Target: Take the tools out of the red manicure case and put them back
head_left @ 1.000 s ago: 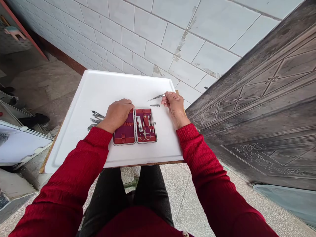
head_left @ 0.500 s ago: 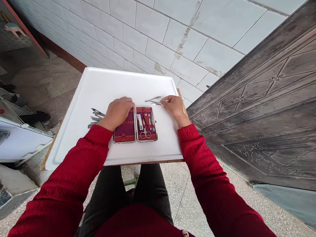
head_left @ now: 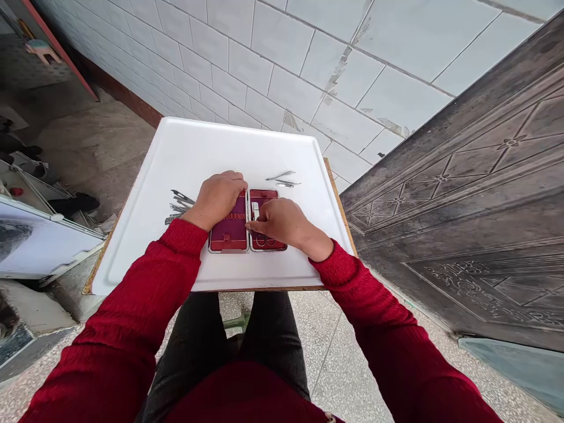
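Observation:
An open manicure case (head_left: 228,245) with a red and purple lining lies on a white tray. My left hand (head_left: 220,198) rests over the upper part of its left half, fingers curled around the edge. Across the right half reaches my right hand (head_left: 282,220), its thumb and fingertips pinched together near the hinge. Whatever may be between those fingertips is too small to make out. Beneath the right hand, part of a nail clipper (head_left: 255,210) and the finger loops of small scissors (head_left: 261,241) show; other tools in that half are covered.
Slim silvery metal tools (head_left: 286,183) lie on the tray (head_left: 211,141) beyond the case at the right. Several dark metal tools (head_left: 178,205) are bunched left of my left hand. A tiled wall (head_left: 282,47) stands behind, and a carved dark panel (head_left: 462,176) at the right.
My right hand has left the metal tools at the far right of the tray and moved left over the case's right half. My left hand stays at the case. The view has shifted slightly.

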The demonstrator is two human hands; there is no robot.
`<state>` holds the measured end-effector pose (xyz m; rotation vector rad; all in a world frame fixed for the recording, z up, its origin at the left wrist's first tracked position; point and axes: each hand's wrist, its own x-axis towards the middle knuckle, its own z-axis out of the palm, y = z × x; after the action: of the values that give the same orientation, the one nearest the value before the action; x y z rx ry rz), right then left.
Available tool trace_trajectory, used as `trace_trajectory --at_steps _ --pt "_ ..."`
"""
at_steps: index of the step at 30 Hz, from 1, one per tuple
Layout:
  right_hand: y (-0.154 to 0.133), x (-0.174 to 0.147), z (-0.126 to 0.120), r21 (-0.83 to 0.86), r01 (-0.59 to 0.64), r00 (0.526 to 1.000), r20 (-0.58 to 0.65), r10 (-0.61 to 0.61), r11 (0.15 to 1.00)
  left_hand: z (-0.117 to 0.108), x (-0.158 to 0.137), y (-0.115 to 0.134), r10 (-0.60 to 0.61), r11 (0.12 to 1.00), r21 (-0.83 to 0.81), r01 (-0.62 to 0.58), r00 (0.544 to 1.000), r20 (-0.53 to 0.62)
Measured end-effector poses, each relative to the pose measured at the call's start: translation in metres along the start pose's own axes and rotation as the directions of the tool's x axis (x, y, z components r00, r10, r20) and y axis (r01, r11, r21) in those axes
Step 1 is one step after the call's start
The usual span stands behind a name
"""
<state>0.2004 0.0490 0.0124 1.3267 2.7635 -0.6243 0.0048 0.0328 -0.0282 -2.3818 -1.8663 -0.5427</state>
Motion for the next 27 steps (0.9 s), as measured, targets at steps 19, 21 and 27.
trace_trajectory --at_steps 19,21,27 --pt "0.081 -0.008 -0.031 0.531 0.107 0.981 -0.193 -0.003 0.84 0.0 0.001 -0.002 0.04 0.999 -0.002 -0.04 0.999 0.008" --pt "0.089 0.001 -0.026 0.44 0.106 0.957 -0.288 0.028 0.892 0.0 0.001 -0.003 0.043 0.999 -0.005 -0.043 0.999 0.007" --pt "0.1 0.008 -0.01 0.297 0.024 0.933 -0.349 0.085 0.955 -0.002 0.0 -0.001 0.039 0.999 -0.014 -0.039 0.999 0.013"
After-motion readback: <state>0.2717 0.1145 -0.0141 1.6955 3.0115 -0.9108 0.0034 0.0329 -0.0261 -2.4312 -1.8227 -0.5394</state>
